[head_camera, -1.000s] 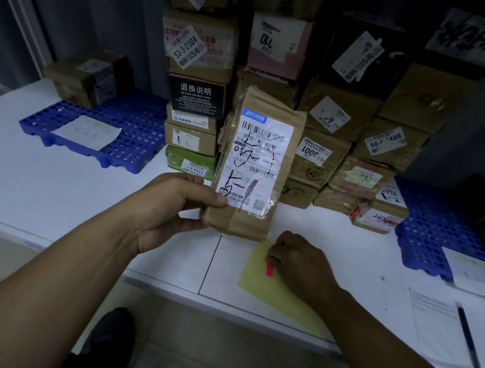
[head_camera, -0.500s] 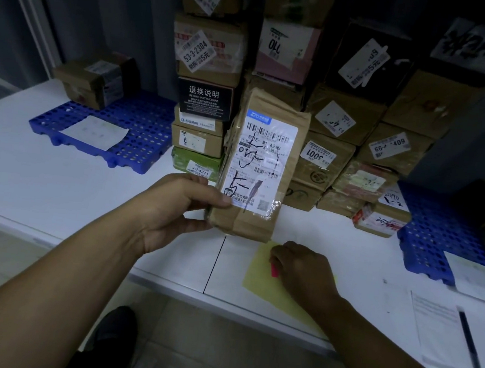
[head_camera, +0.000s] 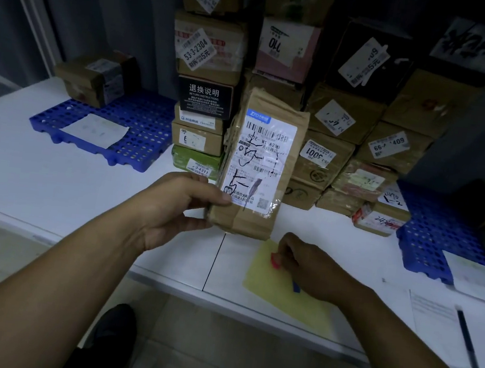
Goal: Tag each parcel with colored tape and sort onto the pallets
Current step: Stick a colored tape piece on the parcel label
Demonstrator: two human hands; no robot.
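— Where's the parcel [head_camera: 259,167]?
— Upright above the table [head_camera: 24,177], its lower left edge clasped by the left hand [head_camera: 172,206].
— The right hand [head_camera: 313,267]?
— Fingertips pinch red tape [head_camera: 275,261] on a yellow sheet [head_camera: 268,289]; blue tape [head_camera: 296,286] is mostly hidden beneath.

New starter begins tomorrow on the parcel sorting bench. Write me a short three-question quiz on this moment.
1. True or false: the left hand holds the brown parcel upright.
2. The right hand picks at which tape piece on the yellow sheet? A red B blue C green
3. Fill in: the left blue pallet carries one ____ box.

Key: 1 true; 2 A; 3 brown
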